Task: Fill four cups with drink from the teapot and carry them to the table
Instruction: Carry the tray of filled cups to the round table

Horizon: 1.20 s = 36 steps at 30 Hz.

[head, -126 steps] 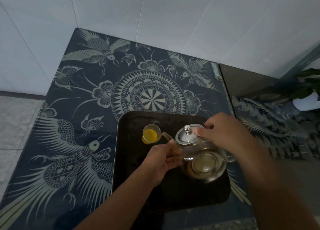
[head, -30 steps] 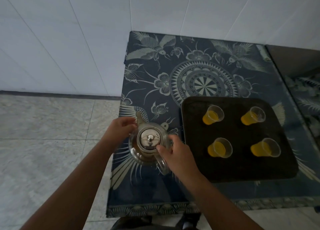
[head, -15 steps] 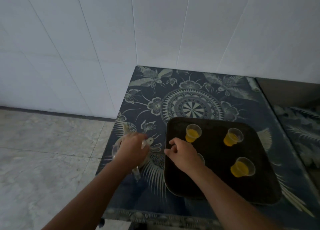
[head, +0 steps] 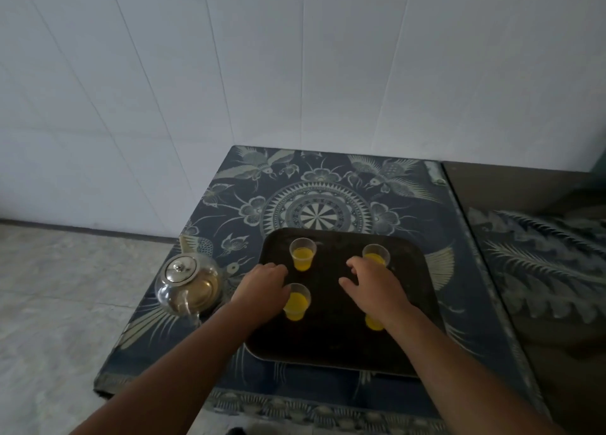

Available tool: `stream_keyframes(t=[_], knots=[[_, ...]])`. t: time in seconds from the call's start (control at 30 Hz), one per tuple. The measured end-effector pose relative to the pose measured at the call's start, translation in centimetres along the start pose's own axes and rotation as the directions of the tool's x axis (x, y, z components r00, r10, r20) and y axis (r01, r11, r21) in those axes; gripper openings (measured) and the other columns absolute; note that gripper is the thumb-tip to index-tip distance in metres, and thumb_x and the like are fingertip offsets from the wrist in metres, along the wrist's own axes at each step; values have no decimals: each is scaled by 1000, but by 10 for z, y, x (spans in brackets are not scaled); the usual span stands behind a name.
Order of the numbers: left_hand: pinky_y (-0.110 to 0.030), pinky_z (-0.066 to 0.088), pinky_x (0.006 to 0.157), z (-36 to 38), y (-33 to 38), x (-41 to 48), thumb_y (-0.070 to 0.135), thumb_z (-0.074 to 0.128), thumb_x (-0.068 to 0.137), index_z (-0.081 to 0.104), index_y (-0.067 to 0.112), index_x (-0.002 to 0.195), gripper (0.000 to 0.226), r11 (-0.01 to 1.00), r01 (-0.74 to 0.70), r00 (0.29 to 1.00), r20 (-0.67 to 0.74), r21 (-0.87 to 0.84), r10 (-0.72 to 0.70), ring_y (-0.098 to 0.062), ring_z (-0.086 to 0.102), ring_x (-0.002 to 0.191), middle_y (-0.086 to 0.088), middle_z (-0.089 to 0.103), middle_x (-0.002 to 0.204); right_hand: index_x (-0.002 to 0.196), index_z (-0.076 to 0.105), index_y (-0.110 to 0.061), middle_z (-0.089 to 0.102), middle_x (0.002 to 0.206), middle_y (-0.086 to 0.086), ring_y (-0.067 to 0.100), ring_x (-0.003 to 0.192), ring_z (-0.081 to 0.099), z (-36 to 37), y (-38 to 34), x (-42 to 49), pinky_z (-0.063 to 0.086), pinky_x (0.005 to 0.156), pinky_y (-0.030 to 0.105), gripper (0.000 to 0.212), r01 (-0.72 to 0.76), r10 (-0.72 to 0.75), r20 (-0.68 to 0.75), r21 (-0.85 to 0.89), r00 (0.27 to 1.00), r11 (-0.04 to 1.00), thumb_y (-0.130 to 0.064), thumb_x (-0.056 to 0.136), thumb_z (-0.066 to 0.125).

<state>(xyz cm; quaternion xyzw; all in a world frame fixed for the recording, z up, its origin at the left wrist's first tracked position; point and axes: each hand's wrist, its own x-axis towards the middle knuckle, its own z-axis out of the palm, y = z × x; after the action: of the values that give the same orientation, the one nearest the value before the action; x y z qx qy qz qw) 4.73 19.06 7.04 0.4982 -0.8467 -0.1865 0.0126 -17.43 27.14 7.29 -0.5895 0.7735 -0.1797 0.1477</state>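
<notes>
**Status.** All four cups hold yellow drink and stand on the tray point(head: 328, 336), which lies on the patterned cloth point(head: 328, 178). The teapot point(head: 188, 287) stands on the cloth just left of the tray, lid on. Filling appears complete; the carry is not yet done.

**Hands.** The left hand point(head: 262, 290) is over the left part of the tray, knuckles up, fingers bent down against the near-left cup point(head: 296, 303). Whether it grips that cup or only touches it cannot be told. The right hand point(head: 377, 287) is over the right part of the tray with fingers apart and loosely bent, holding nothing visible. Its fingertips are just short of the far-right cup point(head: 377, 256), and its wrist covers most of the near-right cup point(head: 373, 323). The far-left cup point(head: 302, 258) stands apart from both hands.

**Hazards.**
1. The cups look thin and light. A knuckle or wrist that brushes a rim is likely to tip one; the near-right cup, hidden under the wrist, is most exposed.
2. The cups probably slide or slop if the tray is lifted unevenly.
3. The cloth may drag with the tray and shift the teapot, which sits near the left edge above the floor point(head: 65, 303).
</notes>
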Motion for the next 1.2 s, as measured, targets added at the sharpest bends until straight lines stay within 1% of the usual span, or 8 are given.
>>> stream_keyframes(t=[0.13,0.27,0.43,0.63,0.73,1.0,1.13,1.2], knots=[[-41,52,97,12,15,10,29,55,100,64,10,122,30,996,57,998,32,-66,-54,-27,63,115,-8,67,120,134,55,-20,64,122,-2,13,106,62,-5,31,-11,51,83,27,47,-34,34,10,4,999,999,-40,93,64],[-41,52,98,24,23,17,25,52,100,63,10,126,32,992,97,994,52,-76,-93,-27,60,118,-9,65,125,136,55,-18,60,128,0,15,115,56,-7,54,-19,50,91,30,49,-27,28,37,-22,999,999,-40,93,62],[-41,52,98,32,28,35,29,55,99,61,14,128,33,999,23,998,56,-40,-20,-24,59,116,-6,63,123,134,56,-17,58,129,-1,15,116,52,-1,62,-17,48,92,30,46,-9,13,46,-69,999,998,-37,93,60],[-35,52,93,38,5,58,35,57,101,62,19,124,28,996,-30,999,12,-83,31,-20,61,112,-2,64,118,132,57,-17,56,129,-1,15,119,52,10,64,-6,49,94,30,42,-107,107,12,-30,994,994,-34,94,60],[-32,53,87,39,-17,68,32,58,101,66,18,117,23,992,-19,1000,-14,-124,18,-15,63,101,-1,67,111,131,58,-17,58,126,0,16,116,54,12,70,0,46,91,28,40,-159,159,-32,3,987,987,-33,94,62],[-41,59,79,42,-63,72,36,56,102,64,22,100,17,982,115,992,-30,-148,-121,-15,66,84,4,65,90,126,62,-17,64,120,0,11,106,60,7,101,12,49,87,28,34,-286,296,-51,149,954,947,-29,94,64],[-34,54,71,50,-78,79,35,58,102,68,19,101,19,969,202,979,4,-143,-204,-13,64,80,3,66,88,123,64,-14,67,115,1,10,99,60,6,131,19,45,79,23,30,-324,341,-70,177,938,929,-27,95,64],[-35,54,72,55,-85,81,34,58,102,68,17,102,19,956,254,967,35,-148,-252,-14,65,80,2,67,89,122,64,-12,68,115,3,14,100,62,10,148,24,47,81,26,30,-350,366,-62,180,929,919,-25,95,64]])
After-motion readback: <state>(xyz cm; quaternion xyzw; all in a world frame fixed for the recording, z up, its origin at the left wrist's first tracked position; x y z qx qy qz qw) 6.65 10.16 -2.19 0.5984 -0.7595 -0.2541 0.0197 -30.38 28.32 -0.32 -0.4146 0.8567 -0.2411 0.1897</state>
